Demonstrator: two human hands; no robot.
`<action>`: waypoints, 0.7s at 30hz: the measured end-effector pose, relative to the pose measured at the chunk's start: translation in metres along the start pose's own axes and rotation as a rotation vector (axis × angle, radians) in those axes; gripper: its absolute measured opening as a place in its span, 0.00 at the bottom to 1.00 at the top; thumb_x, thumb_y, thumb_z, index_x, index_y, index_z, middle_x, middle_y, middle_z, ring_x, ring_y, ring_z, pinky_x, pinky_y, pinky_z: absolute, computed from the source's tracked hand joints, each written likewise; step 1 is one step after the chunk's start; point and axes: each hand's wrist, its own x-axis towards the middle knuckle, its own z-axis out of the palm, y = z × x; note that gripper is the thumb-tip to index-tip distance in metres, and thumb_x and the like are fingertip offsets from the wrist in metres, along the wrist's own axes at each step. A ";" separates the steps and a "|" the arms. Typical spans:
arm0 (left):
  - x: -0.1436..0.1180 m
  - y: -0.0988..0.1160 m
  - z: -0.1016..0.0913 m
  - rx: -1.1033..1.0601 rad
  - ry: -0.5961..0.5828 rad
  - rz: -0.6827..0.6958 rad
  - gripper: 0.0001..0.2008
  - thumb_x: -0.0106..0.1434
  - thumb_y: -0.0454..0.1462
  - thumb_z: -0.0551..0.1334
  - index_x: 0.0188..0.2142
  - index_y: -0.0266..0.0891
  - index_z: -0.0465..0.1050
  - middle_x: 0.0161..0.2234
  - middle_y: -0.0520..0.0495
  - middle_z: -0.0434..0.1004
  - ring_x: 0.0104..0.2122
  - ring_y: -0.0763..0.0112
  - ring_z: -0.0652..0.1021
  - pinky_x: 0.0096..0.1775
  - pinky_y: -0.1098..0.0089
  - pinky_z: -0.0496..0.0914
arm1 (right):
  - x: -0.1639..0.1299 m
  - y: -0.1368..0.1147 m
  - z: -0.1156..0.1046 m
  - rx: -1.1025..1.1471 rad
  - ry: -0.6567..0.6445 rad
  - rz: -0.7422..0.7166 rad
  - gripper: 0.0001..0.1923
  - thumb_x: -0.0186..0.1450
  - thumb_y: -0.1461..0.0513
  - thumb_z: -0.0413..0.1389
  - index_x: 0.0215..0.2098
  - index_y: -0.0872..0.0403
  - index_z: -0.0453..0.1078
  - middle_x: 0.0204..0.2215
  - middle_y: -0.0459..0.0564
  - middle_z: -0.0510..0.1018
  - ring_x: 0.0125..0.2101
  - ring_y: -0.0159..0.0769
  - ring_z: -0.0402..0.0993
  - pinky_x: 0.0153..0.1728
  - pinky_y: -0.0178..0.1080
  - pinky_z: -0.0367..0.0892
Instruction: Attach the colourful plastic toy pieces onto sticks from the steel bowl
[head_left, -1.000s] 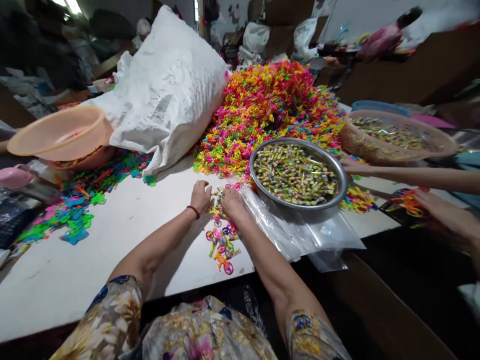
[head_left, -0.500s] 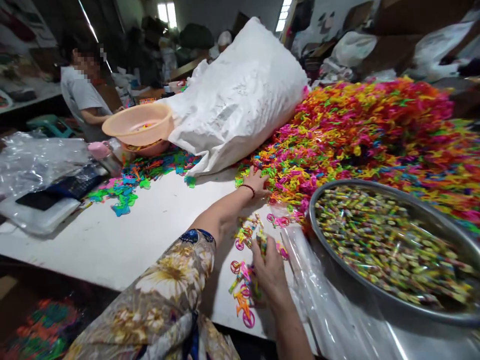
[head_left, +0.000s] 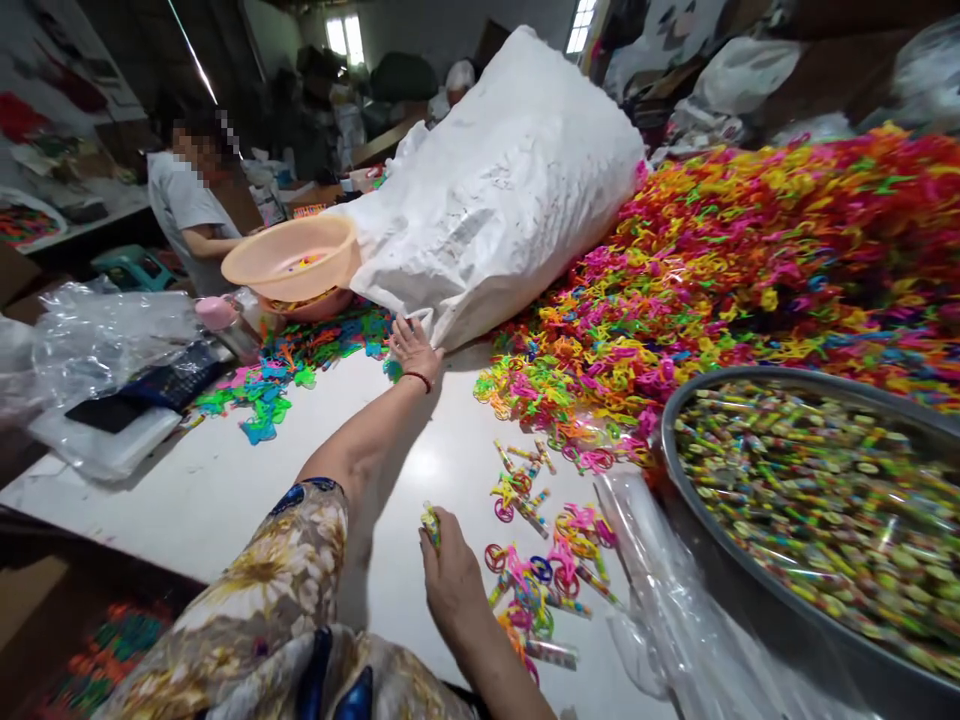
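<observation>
My left hand reaches forward with fingers spread, at the lower corner of a big white sack and beside flat green and blue plastic pieces. Whether it touches the sack I cannot tell. Close to me, my right hand is closed on a small printed tube in yellow and green, mostly hidden by the fingers. Right of that hand, printed tubes lie loosely among bright plastic bicycle-like toys on the white table.
A large heap of colourful plastic toys covers the back right. In front stands a metal basin full of printed tubes, beside clear plastic bags. Farther left are an orange basin, a pink-lidded bottle and a person.
My left hand has moved left from the heap's edge to the sack's corner. My right hand has shifted left, away from the loose toys and tubes, with a tube in its fingers.
</observation>
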 end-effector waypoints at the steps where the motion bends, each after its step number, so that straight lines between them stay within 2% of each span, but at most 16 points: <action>1: 0.009 -0.014 0.001 0.024 -0.043 -0.015 0.39 0.59 0.38 0.66 0.66 0.31 0.53 0.65 0.23 0.55 0.66 0.40 0.54 0.62 0.43 0.49 | 0.001 0.004 0.004 -0.049 -0.003 -0.037 0.20 0.69 0.63 0.46 0.58 0.50 0.63 0.46 0.57 0.77 0.42 0.45 0.79 0.42 0.45 0.77; 4: 0.022 -0.047 0.002 0.048 -0.234 0.114 0.24 0.61 0.30 0.59 0.58 0.33 0.67 0.49 0.30 0.73 0.55 0.48 0.71 0.57 0.50 0.59 | 0.005 0.011 0.010 -0.200 -0.049 -0.122 0.26 0.64 0.68 0.47 0.61 0.52 0.61 0.46 0.58 0.76 0.38 0.45 0.79 0.38 0.44 0.77; 6: 0.019 -0.062 0.000 0.043 -0.298 0.165 0.18 0.62 0.28 0.56 0.51 0.33 0.72 0.39 0.34 0.77 0.46 0.53 0.76 0.51 0.56 0.65 | 0.007 0.013 0.010 -0.261 -0.078 -0.142 0.29 0.62 0.70 0.48 0.61 0.52 0.61 0.45 0.57 0.76 0.38 0.43 0.78 0.38 0.41 0.76; 8: 0.010 -0.074 -0.004 0.036 -0.314 0.180 0.17 0.62 0.28 0.56 0.50 0.34 0.74 0.34 0.38 0.77 0.41 0.55 0.78 0.46 0.59 0.67 | 0.009 0.012 0.010 -0.300 -0.088 -0.147 0.29 0.60 0.71 0.48 0.60 0.52 0.61 0.43 0.55 0.76 0.37 0.42 0.78 0.37 0.39 0.75; 11: -0.008 -0.082 -0.014 0.042 -0.336 0.217 0.18 0.63 0.30 0.57 0.52 0.38 0.74 0.34 0.41 0.78 0.39 0.58 0.78 0.43 0.62 0.68 | 0.010 0.013 0.012 -0.354 -0.077 -0.151 0.29 0.60 0.72 0.47 0.59 0.54 0.60 0.41 0.54 0.76 0.36 0.40 0.76 0.35 0.38 0.74; 15: -0.025 -0.082 -0.029 0.069 -0.380 0.253 0.16 0.66 0.34 0.57 0.52 0.41 0.75 0.37 0.43 0.80 0.39 0.60 0.79 0.43 0.66 0.68 | 0.009 0.015 0.016 -0.397 -0.065 -0.187 0.29 0.60 0.73 0.47 0.60 0.57 0.57 0.43 0.54 0.75 0.37 0.39 0.75 0.37 0.37 0.73; 21: -0.019 -0.092 -0.043 0.103 -0.416 0.262 0.15 0.68 0.34 0.56 0.52 0.42 0.75 0.38 0.45 0.81 0.40 0.62 0.78 0.42 0.68 0.67 | 0.009 0.014 0.014 -0.404 -0.080 -0.195 0.29 0.59 0.74 0.48 0.60 0.58 0.56 0.43 0.54 0.74 0.37 0.38 0.75 0.37 0.37 0.72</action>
